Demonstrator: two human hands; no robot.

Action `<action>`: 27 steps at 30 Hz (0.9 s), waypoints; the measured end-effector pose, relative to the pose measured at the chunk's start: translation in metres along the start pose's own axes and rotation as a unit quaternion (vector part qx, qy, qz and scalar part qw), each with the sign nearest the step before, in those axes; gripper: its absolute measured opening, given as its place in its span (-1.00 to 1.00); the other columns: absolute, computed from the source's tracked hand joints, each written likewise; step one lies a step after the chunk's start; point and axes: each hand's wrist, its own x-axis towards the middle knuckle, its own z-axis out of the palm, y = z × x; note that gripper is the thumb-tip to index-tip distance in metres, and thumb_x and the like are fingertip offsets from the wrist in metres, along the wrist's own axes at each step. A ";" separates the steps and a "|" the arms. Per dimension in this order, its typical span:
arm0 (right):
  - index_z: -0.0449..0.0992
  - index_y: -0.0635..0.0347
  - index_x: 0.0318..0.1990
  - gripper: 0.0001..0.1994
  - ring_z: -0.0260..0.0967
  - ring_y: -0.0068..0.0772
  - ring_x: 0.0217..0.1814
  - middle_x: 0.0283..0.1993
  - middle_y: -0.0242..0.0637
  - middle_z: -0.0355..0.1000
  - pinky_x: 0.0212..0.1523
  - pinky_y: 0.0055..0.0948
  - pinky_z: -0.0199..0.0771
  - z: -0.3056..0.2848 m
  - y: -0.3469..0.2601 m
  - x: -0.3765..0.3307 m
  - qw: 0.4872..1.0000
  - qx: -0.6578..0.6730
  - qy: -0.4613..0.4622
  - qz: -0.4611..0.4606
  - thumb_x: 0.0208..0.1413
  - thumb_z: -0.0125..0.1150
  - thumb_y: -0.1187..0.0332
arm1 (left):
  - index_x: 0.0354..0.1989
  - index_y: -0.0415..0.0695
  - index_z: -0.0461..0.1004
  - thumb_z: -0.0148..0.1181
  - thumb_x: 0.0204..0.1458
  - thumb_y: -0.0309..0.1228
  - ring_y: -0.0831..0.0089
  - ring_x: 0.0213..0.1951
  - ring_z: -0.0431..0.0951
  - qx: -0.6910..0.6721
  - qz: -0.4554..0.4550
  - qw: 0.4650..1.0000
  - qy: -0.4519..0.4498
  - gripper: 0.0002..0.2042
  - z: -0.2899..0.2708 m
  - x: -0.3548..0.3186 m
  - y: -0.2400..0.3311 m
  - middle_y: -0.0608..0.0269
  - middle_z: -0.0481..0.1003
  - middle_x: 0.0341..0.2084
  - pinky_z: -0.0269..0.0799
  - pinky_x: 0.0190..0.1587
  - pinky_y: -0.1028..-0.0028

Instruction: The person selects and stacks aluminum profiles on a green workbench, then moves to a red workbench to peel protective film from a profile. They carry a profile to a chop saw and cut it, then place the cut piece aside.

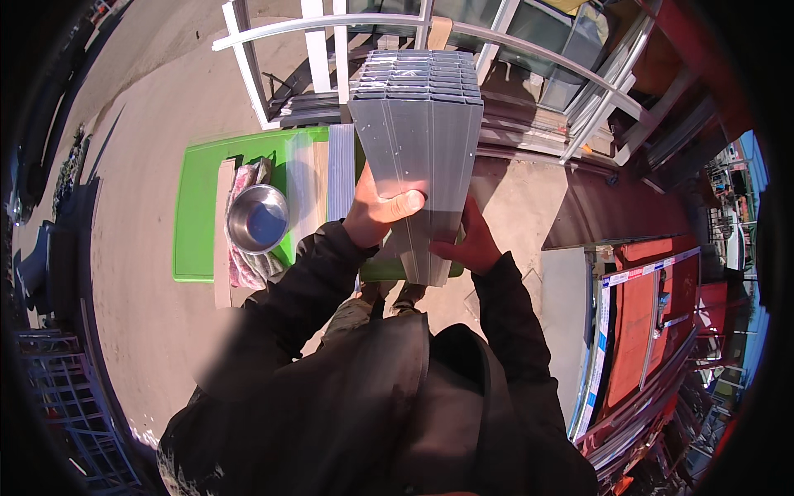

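Note:
A thick stack of long grey profile strips [418, 149] is held up in front of me, its ridged far end showing several layers. My left hand [379, 208] grips its left side, thumb lying across the top face. On the opposite edge, nearer to me, my right hand [473, 241] is closed around the stack with its thumb on top. The fingers beneath are hidden. Below the stack stands a green table [194, 207], partly covered by it. Another bundle of grey-blue strips [341, 178] lies on that table, just left of my left hand.
On the table's left part a metal bowl [257, 219] rests on a crumpled patterned cloth [246, 269], beside a flat board [223, 231]. White frames [331, 31] with glass stand beyond the table. Orange-red panels [633, 331] and piled long pieces are at the right.

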 end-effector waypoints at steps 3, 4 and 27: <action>0.06 0.23 0.38 -0.08 0.35 -0.37 0.19 0.20 -0.20 0.31 0.15 -0.36 0.44 -0.012 0.018 -0.028 0.998 -0.008 0.043 0.046 -0.17 0.48 0.51 | 0.23 -0.29 0.27 0.37 0.04 -0.06 0.33 0.10 0.42 -0.111 0.041 0.989 0.086 -0.29 0.013 0.045 0.029 0.12 0.42 0.08 0.28 0.20 0.33; 0.05 0.24 0.39 -0.08 0.36 -0.39 0.16 0.20 -0.22 0.32 0.15 -0.38 0.43 -0.017 0.013 -0.036 0.993 0.066 0.050 0.089 -0.18 0.45 0.53 | 0.21 -0.29 0.32 0.33 0.07 -0.04 0.33 0.15 0.39 -0.088 0.045 0.988 0.116 -0.33 0.018 0.067 0.032 0.11 0.42 0.11 0.23 0.24 0.33; 0.20 0.28 0.37 -0.23 0.28 -0.33 0.27 0.27 -0.20 0.33 0.28 -0.34 0.24 -0.146 0.014 -0.230 0.906 0.316 0.280 0.038 0.29 -0.08 -0.23 | 0.14 -0.21 0.38 0.18 0.17 0.03 0.33 -0.04 0.55 -0.174 -0.275 0.920 -0.219 -0.43 0.267 0.140 -0.159 0.23 0.53 -0.07 0.45 0.10 0.28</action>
